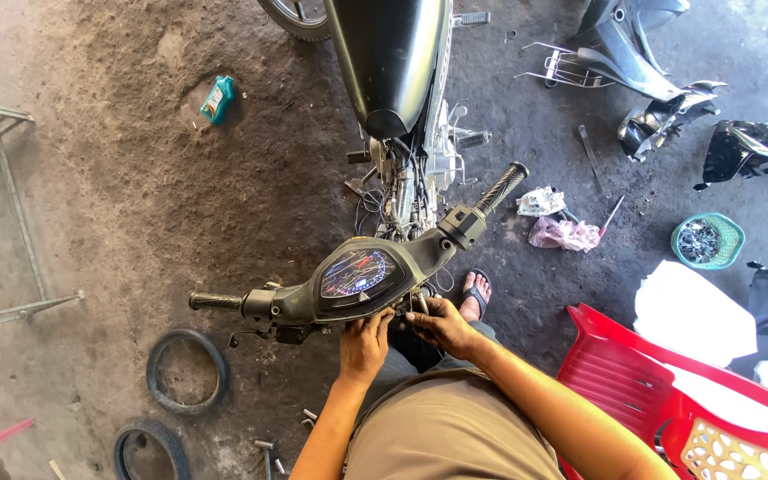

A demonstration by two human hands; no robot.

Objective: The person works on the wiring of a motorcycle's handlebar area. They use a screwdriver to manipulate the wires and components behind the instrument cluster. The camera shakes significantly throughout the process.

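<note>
Handlebar unit (348, 284) sits directly ahead of my fingers, long axis running from the left grip (215, 301), low and near, up to the right grip (502, 188), farther off. Speedometer panel (359, 272) in its middle faces up at me.

Left hand (364, 345) is pressed against the underside of the unit just below the speedometer panel, fingers curled and close together on the housing edge; I can't tell if they pinch anything, the tips are hidden. Right hand (442, 325) is touching the same spot from the other side, fingers bent around a small part or cable (420, 305) under the housing, too small to identify. Both hands meet almost knuckle to knuckle, so neither is clearly nearer; the right sits a touch higher toward the steering stem.

Beyond the fingers: exposed wiring and frame (406, 191), then black seat (388, 62) running straight away from me. My sandalled foot (475, 293) is just right of the right hand on the concrete floor (135, 196).

Right of the hands: red plastic chair (642, 382), green basket of small parts (707, 240), pink rag (564, 234), removed black body panels (651, 62). Left and below: two loose tyres (187, 371), a few bolts by my knee, teal oil bottle (218, 99) well away.
</note>
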